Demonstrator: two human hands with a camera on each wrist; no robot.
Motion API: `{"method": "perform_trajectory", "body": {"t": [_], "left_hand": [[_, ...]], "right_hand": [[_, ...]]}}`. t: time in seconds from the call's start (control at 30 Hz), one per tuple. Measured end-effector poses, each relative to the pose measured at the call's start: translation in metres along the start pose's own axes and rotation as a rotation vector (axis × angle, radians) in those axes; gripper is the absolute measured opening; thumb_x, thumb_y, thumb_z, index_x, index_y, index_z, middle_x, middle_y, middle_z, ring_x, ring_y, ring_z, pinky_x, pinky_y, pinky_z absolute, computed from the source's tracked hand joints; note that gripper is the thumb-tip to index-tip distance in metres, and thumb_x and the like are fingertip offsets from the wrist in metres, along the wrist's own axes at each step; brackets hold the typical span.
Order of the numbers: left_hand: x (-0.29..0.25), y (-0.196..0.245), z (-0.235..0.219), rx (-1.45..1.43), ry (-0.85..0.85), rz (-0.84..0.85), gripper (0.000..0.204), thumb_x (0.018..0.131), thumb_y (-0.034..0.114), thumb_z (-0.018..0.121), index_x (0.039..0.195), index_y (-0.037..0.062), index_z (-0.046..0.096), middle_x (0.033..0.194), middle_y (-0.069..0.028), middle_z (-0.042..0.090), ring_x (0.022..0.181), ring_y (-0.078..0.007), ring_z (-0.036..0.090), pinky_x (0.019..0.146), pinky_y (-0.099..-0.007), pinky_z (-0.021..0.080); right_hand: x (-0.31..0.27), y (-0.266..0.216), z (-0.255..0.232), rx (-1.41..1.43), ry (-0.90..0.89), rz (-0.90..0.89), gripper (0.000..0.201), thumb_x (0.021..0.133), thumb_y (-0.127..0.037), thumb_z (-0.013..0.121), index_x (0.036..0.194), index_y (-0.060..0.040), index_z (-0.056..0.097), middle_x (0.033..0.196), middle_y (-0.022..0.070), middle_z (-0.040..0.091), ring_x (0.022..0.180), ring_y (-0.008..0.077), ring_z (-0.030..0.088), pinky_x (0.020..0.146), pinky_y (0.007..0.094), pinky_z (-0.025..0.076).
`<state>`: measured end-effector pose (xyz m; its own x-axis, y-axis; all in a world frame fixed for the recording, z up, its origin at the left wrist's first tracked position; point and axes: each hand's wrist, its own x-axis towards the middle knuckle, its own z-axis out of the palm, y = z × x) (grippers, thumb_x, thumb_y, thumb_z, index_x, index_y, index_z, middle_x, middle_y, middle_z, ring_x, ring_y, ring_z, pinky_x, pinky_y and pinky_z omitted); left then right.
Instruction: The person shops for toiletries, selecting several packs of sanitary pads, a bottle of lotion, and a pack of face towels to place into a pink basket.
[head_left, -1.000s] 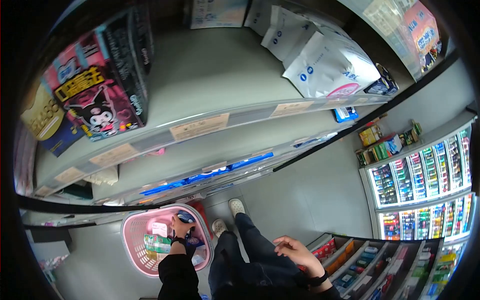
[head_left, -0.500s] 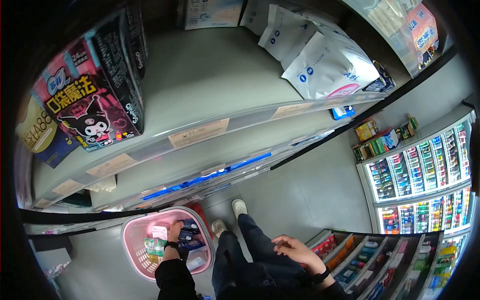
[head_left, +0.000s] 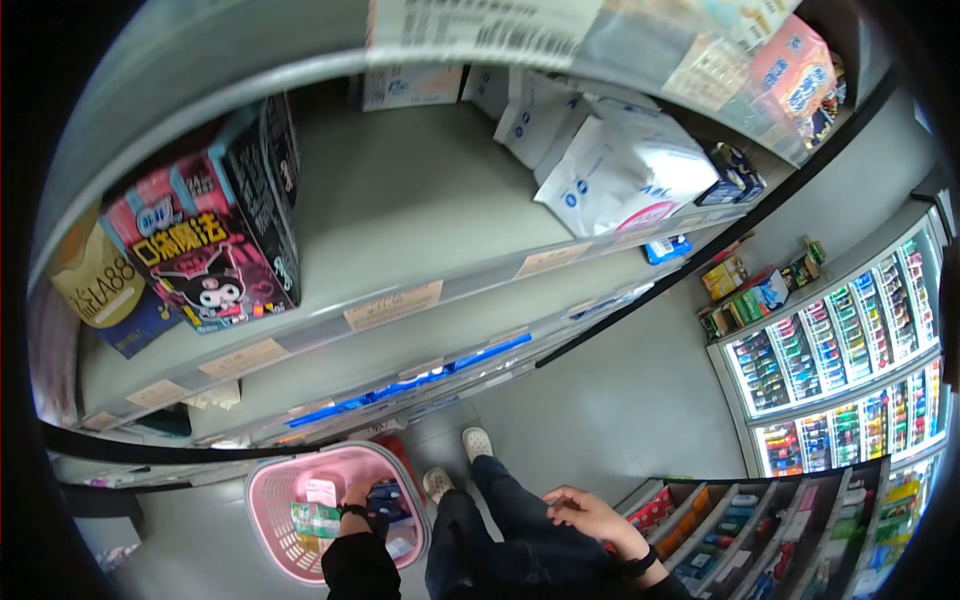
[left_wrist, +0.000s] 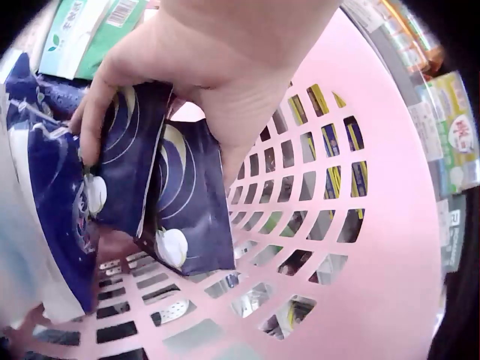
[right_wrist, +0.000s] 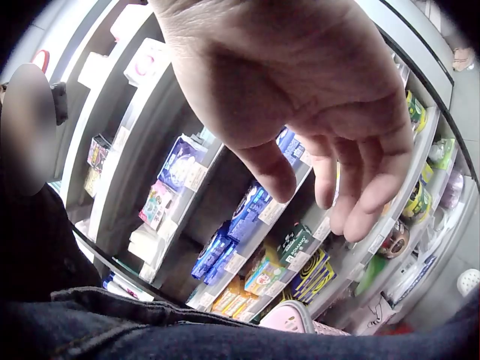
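Note:
Inside the pink basket [head_left: 262, 500], my left hand [left_wrist: 225, 52] grips two dark navy packs [left_wrist: 199, 199] with white flower prints, standing side by side. Its fingers reach over the left pack, and the thumb lies at the right one. Left of them in the left wrist view is a blue and white package [left_wrist: 56, 202]. A green and white pack [head_left: 315, 519] and a pink pack [head_left: 321, 491] also lie in the basket. My right hand [right_wrist: 300, 97] hangs by my leg with loosely bent fingers, holding nothing.
A shelf [head_left: 370, 215] in front bears a black and pink cartoon box [head_left: 205, 265] and white pouches [head_left: 630, 175]. Bottle racks [head_left: 740, 545] stand close by my right hand. A lit drinks cooler [head_left: 840, 350] is farther right.
My left hand has moved from a dark pack at the basket's upper right to the packs lower in it. The head view has tilted up, showing an upper shelf edge. My right hand stays put.

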<state>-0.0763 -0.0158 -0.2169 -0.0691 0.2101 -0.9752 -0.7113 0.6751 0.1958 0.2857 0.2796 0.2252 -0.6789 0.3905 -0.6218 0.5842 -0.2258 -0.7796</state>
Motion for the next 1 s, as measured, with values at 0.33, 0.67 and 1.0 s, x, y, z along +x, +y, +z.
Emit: {"method": "perform_trajectory", "body": {"t": [0.33,0.67,1.0], "left_hand": [[-0.096,0.027,0.022,-0.059,0.355,-0.01,0.017,0.071,0.021,0.079,0.084,0.013,0.07,0.085,-0.0066,0.066,0.077,-0.0255,0.064,0.064,-0.0473,0.058],[-0.234,-0.021,-0.004,-0.587,0.286,0.417,0.042,0.069,0.004,0.076,0.109,0.003,0.064,0.087,-0.0066,0.067,0.069,-0.0187,0.065,0.052,-0.0293,0.053],[-0.468,0.013,0.145,-0.653,0.034,1.04,0.064,0.058,-0.016,0.077,0.119,-0.0038,0.062,0.117,-0.0138,0.063,0.1,-0.021,0.064,0.088,-0.0325,0.053]], "right_hand": [[0.009,-0.015,-0.004,-0.012,-0.064,-0.026,0.031,0.095,-0.017,0.059,0.123,-0.0025,0.055,0.095,0.0075,0.065,0.083,0.0126,0.063,0.078,0.0255,0.049],[0.069,-0.055,0.0,-0.085,-0.348,-0.206,0.032,0.095,-0.018,0.059,0.123,-0.0044,0.053,0.094,0.0072,0.065,0.084,0.0124,0.063,0.077,0.0258,0.049],[0.071,-0.152,0.047,-0.14,-0.613,-0.352,0.079,0.086,-0.031,0.073,0.145,-0.0056,0.027,0.135,0.0207,0.046,0.116,0.0245,0.054,0.088,0.0312,0.048]]}}
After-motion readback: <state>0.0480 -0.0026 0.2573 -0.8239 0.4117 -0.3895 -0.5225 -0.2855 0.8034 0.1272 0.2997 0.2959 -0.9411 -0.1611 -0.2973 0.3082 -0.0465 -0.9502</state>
